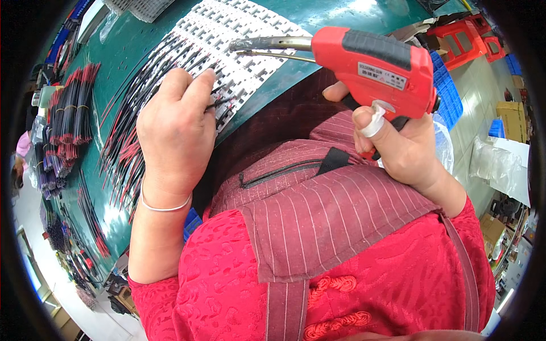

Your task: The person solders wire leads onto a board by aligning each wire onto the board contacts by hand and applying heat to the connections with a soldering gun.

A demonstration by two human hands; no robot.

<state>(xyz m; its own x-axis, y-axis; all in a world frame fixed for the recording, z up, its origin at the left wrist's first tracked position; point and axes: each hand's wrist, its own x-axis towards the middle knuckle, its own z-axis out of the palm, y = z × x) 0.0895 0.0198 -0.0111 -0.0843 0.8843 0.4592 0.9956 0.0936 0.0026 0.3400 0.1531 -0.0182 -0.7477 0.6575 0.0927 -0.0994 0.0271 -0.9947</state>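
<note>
In my right hand is a red and black soldering gun, gripped by its handle. Its long metal tip and a thinner tube beside it point left over the white slotted panel. A strip of white tape wraps my right thumb. My left hand rests at the panel's near edge, thumb and fingers pinched among the red-and-black wires. It appears to hold a wire, though the fingertips are partly hidden. Many wires lie in rows on the panel, their loose ends trailing toward the left.
Tied bundles of wires lie on the green table at the left. A second white panel sits at the far edge. Right of me are a blue crate, a red plastic frame and a cardboard box.
</note>
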